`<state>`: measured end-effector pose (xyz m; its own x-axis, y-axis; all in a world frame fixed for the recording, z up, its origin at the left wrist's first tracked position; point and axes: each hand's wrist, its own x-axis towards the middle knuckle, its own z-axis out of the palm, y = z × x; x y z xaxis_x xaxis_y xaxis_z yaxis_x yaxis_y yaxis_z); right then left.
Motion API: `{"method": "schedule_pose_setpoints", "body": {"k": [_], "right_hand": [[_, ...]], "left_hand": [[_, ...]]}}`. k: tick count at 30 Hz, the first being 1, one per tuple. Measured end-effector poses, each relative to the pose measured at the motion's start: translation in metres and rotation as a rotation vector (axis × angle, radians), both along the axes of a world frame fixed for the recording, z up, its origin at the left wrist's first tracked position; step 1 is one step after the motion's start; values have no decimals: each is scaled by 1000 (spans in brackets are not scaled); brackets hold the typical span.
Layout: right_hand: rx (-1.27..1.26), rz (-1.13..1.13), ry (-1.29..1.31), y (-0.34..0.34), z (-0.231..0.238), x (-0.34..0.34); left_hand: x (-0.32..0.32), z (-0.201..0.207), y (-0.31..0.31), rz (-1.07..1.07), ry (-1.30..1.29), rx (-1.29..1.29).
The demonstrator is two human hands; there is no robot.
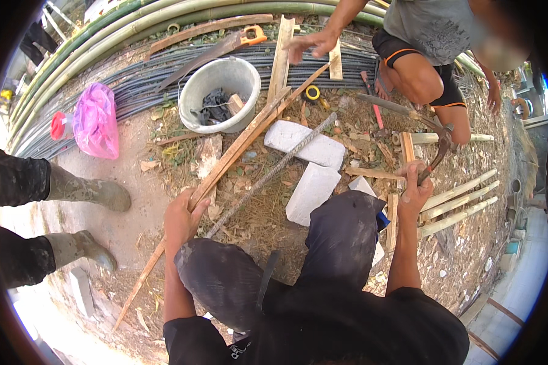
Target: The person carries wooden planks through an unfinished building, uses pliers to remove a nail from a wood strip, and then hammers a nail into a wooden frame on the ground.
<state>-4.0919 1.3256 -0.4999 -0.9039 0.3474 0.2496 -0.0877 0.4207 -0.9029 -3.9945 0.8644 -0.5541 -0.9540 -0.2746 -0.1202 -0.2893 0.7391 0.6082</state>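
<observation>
My left hand (pixel 184 218) is closed round a long wooden strip (pixel 237 149), which slants from the ground at lower left up past the bucket. A second thin strip seems to lie along it. My right hand (pixel 414 190) grips a claw hammer (pixel 438 157) by its handle, head raised away from me. Between my hands, two pale blocks (pixel 307 145) lie on the ground beyond my knees. A ribbed steel bar (pixel 268 176) rests across one of them. At upper right another person crouches, with an open hand (pixel 313 45) stretched out over a wooden board (pixel 281 58).
A grey bucket (pixel 248 73) holding black plastic stands beyond the strip. Behind it lie a handsaw (pixel 204 58), steel bars (pixel 134 79) and bamboo poles (pixel 122 30). A pink bag (pixel 97 125) and someone's muddy boots (pixel 91 188) are at left. Bamboo pieces (pixel 460 204) lie right.
</observation>
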Motion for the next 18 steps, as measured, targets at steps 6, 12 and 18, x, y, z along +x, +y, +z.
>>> {"method": "schedule_pose_setpoints", "body": {"k": [6, 12, 18], "right_hand": [[-556, 352, 313, -87, 57, -40], [-898, 820, 229, -114, 93, -63], [-265, 664, -251, -136, 120, -75]], "left_hand": [[14, 24, -12, 78, 204, -210], [29, 58, -22, 108, 39, -218], [47, 59, -19, 132, 185, -365]]}}
